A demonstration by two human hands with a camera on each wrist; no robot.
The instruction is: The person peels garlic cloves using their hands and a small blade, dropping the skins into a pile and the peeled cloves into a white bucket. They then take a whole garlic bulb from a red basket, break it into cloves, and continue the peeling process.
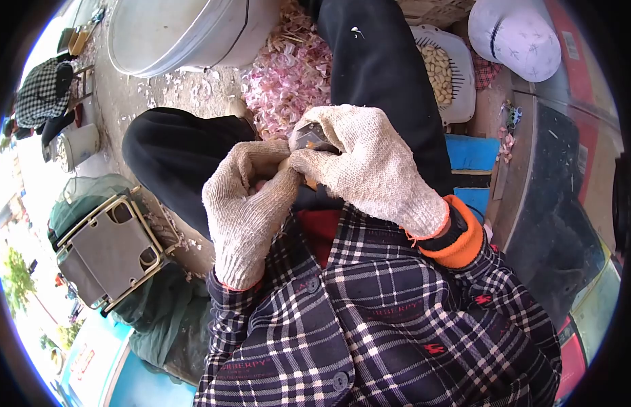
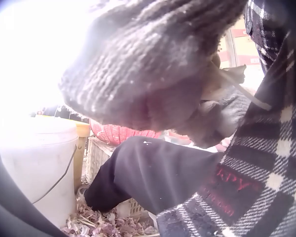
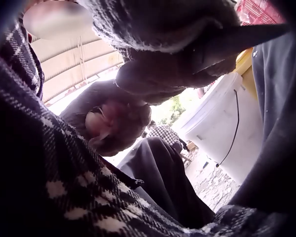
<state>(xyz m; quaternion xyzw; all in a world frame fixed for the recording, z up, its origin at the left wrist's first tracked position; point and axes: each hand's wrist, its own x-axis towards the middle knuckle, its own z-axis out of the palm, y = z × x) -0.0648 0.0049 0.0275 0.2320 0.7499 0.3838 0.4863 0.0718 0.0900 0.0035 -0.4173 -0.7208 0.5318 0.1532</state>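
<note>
Both hands wear off-white knit gloves and meet in front of the chest. My left hand [image 1: 251, 203] holds a garlic clove [image 3: 96, 124] with pale, pinkish skin, seen against its palm in the right wrist view. My right hand [image 1: 373, 163] grips a small knife [image 3: 241, 44], its dark pointed blade sticking out past the fingers. The right thumb and the left fingertips come together at the middle in the head view. In the left wrist view a thin dry strip of stalk or skin [image 2: 241, 91] hangs by the glove; the fingers hide most of the clove.
Pink-white garlic skins [image 1: 288, 88] lie heaped on the ground beyond the knees. A white bucket [image 1: 180, 41] stands beyond the left knee. Right of the right leg is a white basket [image 1: 466, 88] with peeled cloves [image 1: 436, 71]. A folding chair [image 1: 112, 251] stands at left.
</note>
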